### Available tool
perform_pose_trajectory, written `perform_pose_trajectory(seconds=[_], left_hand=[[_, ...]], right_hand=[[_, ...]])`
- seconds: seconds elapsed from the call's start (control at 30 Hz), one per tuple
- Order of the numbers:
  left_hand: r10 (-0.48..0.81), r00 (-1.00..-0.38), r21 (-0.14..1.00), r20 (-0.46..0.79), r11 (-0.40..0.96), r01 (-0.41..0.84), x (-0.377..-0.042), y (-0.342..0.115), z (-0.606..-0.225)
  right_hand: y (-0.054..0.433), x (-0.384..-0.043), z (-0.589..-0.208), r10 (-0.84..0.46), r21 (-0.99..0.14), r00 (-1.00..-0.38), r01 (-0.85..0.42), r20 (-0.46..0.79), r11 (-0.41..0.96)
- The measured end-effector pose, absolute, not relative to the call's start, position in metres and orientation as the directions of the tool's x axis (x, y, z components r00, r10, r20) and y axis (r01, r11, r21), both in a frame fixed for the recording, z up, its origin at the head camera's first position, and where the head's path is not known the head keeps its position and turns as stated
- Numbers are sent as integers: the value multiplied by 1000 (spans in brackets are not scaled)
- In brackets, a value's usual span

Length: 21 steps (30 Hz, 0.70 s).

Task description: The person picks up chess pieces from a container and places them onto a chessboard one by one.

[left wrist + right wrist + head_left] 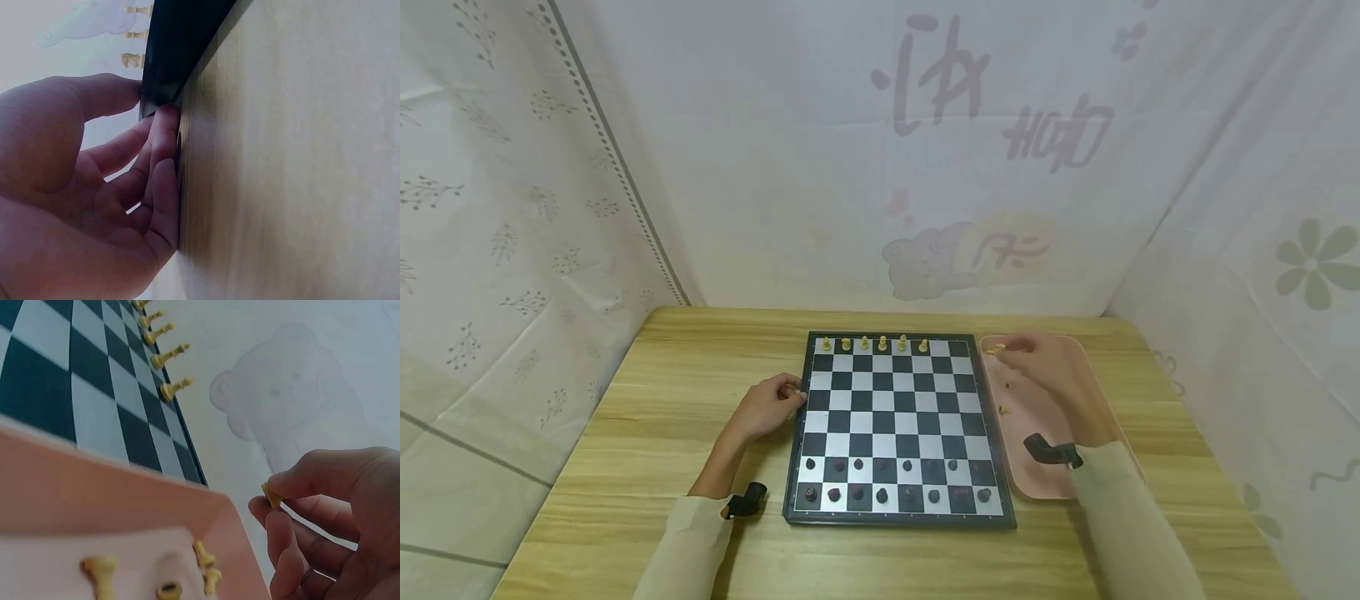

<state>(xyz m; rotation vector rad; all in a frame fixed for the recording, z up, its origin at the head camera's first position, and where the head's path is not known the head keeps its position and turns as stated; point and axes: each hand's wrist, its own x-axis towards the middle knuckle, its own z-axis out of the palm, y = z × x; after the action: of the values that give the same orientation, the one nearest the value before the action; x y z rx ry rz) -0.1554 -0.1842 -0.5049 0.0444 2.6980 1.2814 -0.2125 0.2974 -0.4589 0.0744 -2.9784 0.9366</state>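
A black-framed chessboard (872,402) lies on the wooden table. At its left edge my left hand (769,406) grips the rim, thumb (112,95) against the top edge and fingers low by the tabletop. My right hand (1043,358) is over the far end of a pink tray (1026,479). Between thumb and fingertips it pinches a small yellow chess piece (272,495), partly covered by the fingers. More yellow chess pieces (100,575) lie in the tray. Several yellow pieces (882,342) stand along the board's far row, from the left corner rightward.
Dark chess pieces (882,495) fill the two rows at the board's near side. The tray stands right beside the board's right edge. Printed cloth (850,167) hangs behind the table (700,367) and at both sides.
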Motion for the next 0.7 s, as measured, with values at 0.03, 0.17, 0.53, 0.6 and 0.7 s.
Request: perform_pose_trajectory(seconds=[0.03,0.17,0.53,0.6,0.7], left_hand=[[95,-988,773,-126,633,-38,-155,-184,-505],[97,-987,771,-126,636,-36,-156,-185,-505],[88,-988,759,-129,650,-42,-156,-185,-503],[86,-988,758,-130,651,-43,-156,-185,-503],[89,-988,759,-125,650,-38,-156,-185,-502]], right_hand=[[294,-215,-459,-51,-604,-998,-54,22,795],[278,-228,-463,-105,-744,-994,-74,5,664],[237,-256,-463,-142,-753,-990,-76,-23,654],[230,-261,-465,-148,-763,-989,-79,-22,642],[222,-267,-470,-142,-759,-989,-72,-27,647]])
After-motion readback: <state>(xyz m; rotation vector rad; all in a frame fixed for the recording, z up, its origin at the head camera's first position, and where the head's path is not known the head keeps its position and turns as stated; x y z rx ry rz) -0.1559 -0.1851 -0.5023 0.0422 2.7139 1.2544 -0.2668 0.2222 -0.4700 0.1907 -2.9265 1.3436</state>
